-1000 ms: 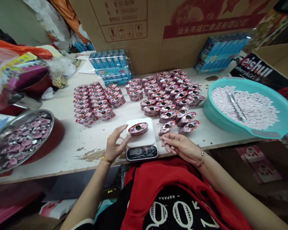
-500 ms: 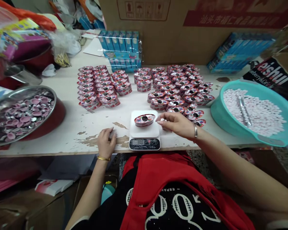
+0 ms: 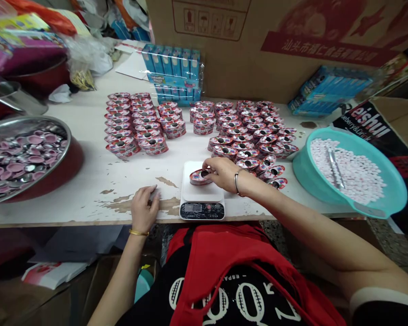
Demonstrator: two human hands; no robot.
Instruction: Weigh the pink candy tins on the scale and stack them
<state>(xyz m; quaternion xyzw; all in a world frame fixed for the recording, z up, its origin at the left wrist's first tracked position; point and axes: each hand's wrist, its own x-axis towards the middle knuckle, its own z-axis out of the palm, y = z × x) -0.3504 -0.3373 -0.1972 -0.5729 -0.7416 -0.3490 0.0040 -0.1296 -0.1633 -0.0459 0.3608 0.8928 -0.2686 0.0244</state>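
On the white digital scale (image 3: 201, 194) stands a small oval red-and-white printed box (image 3: 197, 180) with a round dark hole in its top. My right hand (image 3: 221, 174) reaches over the box from the right, its thumb and fingers pinched together at the hole. A few small white candies seem to be between the fingertips, largely covered by the fingers. My left hand (image 3: 145, 208) rests on the table left of the scale, thumb apart from the loosely bent fingers, holding nothing. The scale's display is lit.
Rows of similar oval boxes (image 3: 153, 144) stand behind the scale; some on the right have white candies on top. A turquoise basin (image 3: 313, 190) of white candies, with metal tongs (image 3: 336, 170), is at right. A metal bowl (image 3: 66, 136) of pink-and-silver pieces stands left.
My right hand has moved left with white candies, from beside the scale to the box's hole. My left hand stays on the table. The view has shifted slightly.
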